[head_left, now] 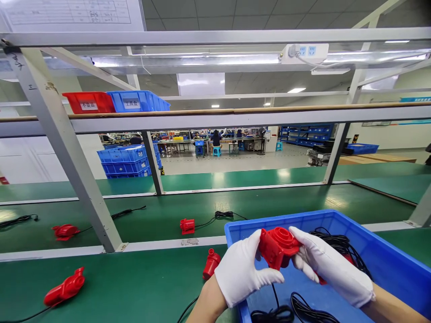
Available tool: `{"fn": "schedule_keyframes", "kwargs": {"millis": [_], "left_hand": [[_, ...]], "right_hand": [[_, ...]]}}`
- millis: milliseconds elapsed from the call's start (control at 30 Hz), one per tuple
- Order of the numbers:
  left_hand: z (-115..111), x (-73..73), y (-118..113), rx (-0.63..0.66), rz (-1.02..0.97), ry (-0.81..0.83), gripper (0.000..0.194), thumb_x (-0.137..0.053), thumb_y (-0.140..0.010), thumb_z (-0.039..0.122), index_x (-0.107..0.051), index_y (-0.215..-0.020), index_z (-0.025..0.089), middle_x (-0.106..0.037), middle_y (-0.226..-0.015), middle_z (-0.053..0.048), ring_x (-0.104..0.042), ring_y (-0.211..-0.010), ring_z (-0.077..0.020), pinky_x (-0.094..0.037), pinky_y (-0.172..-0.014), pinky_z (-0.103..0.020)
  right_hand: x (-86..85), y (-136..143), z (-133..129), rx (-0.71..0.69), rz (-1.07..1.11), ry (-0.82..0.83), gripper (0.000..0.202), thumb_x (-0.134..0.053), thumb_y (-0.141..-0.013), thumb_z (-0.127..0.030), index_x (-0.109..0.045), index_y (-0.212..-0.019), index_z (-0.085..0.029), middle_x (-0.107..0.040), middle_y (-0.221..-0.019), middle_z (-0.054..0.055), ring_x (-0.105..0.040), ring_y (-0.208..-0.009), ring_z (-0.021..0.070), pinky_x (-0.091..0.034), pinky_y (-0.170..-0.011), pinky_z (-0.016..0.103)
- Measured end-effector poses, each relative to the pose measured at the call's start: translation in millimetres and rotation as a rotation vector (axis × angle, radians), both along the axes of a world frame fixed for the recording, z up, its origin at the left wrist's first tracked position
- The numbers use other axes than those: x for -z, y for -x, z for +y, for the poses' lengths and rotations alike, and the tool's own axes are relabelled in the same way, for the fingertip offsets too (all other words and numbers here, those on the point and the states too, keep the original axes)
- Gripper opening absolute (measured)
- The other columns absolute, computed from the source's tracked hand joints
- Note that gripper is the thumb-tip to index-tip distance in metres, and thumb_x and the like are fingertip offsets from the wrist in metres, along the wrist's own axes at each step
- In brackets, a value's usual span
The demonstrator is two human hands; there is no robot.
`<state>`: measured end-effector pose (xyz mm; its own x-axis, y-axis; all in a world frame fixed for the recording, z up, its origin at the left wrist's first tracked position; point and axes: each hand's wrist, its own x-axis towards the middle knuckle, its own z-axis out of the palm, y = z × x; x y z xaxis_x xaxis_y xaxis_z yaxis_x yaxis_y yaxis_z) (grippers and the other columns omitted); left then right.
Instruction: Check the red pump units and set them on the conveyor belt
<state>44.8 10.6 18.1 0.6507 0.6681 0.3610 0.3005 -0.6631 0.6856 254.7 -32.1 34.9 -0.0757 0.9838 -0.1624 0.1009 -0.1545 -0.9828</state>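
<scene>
Both of my hands wear white gloves and hold a red plastic pump over a blue bin. My left hand grips its left side, with the thumb below. On the right side, my right hand closes its fingers around the edge. A round opening on the pump faces up. Below it hangs a black cable, which leads down into the bin. Coiled black cables lie in the bin, and red parts partly show behind my right hand.
Another red pump lies just left of the bin. More sit on the green bench: a red pump at front left, a red pump farther back. A slanted metal post and a shelf rail cross the view. A red box stands above.
</scene>
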Motion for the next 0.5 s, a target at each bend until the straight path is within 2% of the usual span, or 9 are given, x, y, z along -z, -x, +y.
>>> {"fn": "schedule_keyframes", "kwargs": {"millis": [67, 133, 200, 300, 400, 500], "left_hand": [[-1.1, -1.2, 0.7, 0.010, 0.013, -0.018, 0.047, -0.057, -0.090, 0.053, -0.054, -0.125, 0.023, -0.070, -0.108, -0.005, -0.066, -0.093, -0.0236, -0.049, -0.081, -0.031], [-1.1, 0.1, 1.0, -0.040, 0.075, -0.070, 0.032, -0.040, -0.100, 0.044, -0.056, -0.121, 0.024, -0.071, -0.106, -0.004, -0.067, -0.092, -0.0209, -0.048, -0.079, -0.028], [-0.2, 3.2, 0.0, -0.110, 0.174, -0.117, 0.033, -0.029, -0.103, 0.038, -0.058, -0.107, 0.024, -0.071, -0.093, -0.002, -0.068, -0.082, -0.0181, -0.047, -0.071, -0.026], [1.9, 8.9, -3.6, -0.143, 0.261, -0.144, 0.037, -0.023, -0.104, 0.038, -0.056, -0.093, 0.023, -0.069, -0.078, 0.001, -0.066, -0.069, -0.0162, -0.045, -0.065, -0.025], [3.0, 13.5, -7.2, -0.135, 0.291, -0.157, 0.039, -0.022, -0.104, 0.039, -0.055, -0.091, 0.023, -0.069, -0.078, 0.000, -0.066, -0.067, -0.0176, -0.045, -0.063, -0.026], [1.9, 16.6, -8.4, -0.111, 0.328, -0.180, 0.038, -0.027, -0.102, 0.044, -0.058, -0.094, 0.024, -0.072, -0.084, -0.001, -0.069, -0.075, -0.0215, -0.046, -0.064, -0.028]], "right_hand": [[4.6, -1.0, 3.0, 0.026, 0.103, 0.079, 0.065, -0.037, -0.089, -0.071, -0.052, -0.058, -0.016, -0.046, -0.043, -0.003, -0.034, -0.033, 0.0047, -0.028, -0.037, 0.017], [8.4, -2.6, 5.3, 0.041, 0.176, 0.123, 0.069, -0.036, -0.089, -0.072, -0.048, -0.050, -0.016, -0.036, -0.036, -0.005, -0.030, -0.030, 0.0040, -0.025, -0.036, 0.016], [11.0, -4.6, 6.7, 0.055, 0.212, 0.149, 0.072, -0.036, -0.088, -0.073, -0.047, -0.046, -0.016, -0.030, -0.031, -0.005, -0.028, -0.029, 0.0037, -0.023, -0.036, 0.016], [11.7, -7.9, 7.8, 0.066, 0.186, 0.149, 0.074, -0.036, -0.087, -0.075, -0.049, -0.044, -0.015, -0.030, -0.030, -0.004, -0.029, -0.028, 0.0034, -0.025, -0.038, 0.016], [9.5, -11.2, 9.1, 0.086, 0.113, 0.127, 0.073, -0.040, -0.083, -0.076, -0.050, -0.044, -0.015, -0.031, -0.030, -0.004, -0.029, -0.028, 0.0035, -0.023, -0.037, 0.017], [5.8, -16.1, 10.8, 0.117, 0.077, 0.107, 0.073, -0.043, -0.081, -0.077, -0.051, -0.044, -0.015, -0.034, -0.032, -0.004, -0.028, -0.028, 0.0036, -0.020, -0.036, 0.017]]}}
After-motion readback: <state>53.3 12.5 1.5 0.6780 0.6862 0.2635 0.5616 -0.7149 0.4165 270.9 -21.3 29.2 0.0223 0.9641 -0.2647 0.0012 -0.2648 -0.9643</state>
